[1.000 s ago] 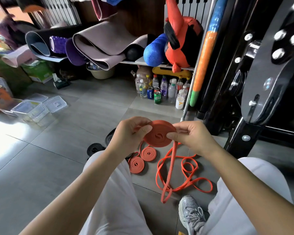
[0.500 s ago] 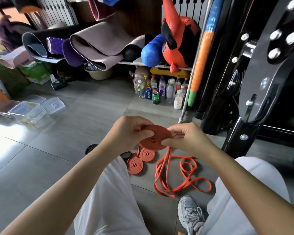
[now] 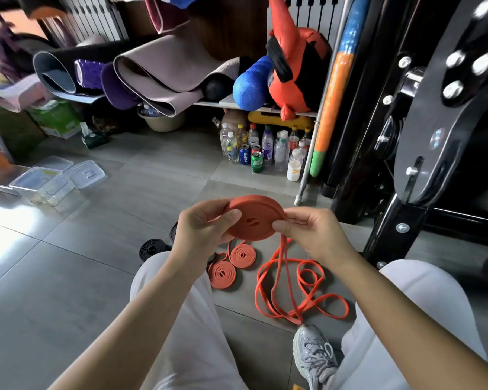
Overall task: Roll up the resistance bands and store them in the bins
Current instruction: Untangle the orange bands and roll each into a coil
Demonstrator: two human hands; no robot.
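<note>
- Head view: my left hand [image 3: 200, 235] grips the orange roll [image 3: 254, 218] from its left side. The thumb lies across the flat face and the fingers curl behind the rim.
- My right hand [image 3: 313, 235] pinches the roll's right edge between thumb and forefinger, at the spot where the unwound length leaves it.
- The roll is held in the air above the floor, its flat face tilted up toward the camera.
- The loose tail [image 3: 302, 294] drops from the roll's right edge and lies in loops on the tiles, below and to the right of the roll.
- Two small orange coils [image 3: 242, 256] lie flat on the floor just below the roll, side by side. I cannot tell whether they touch.
- Black coils [image 3: 150, 247] lie below and to the left of the roll, partly hidden by my left wrist and knee.
- The clear bins [image 3: 44, 182] stand on the floor well to the left of the roll, with loose lids [image 3: 85, 173] beside them.
- Bottles and cans [image 3: 265, 147] are clustered beyond the roll, under a shelf.
- A black machine frame [image 3: 406, 220] rises to the right of the roll.
- A grey shoe [image 3: 313, 353] sits below and to the right of the roll, just beside the far end of the loose tail.
</note>
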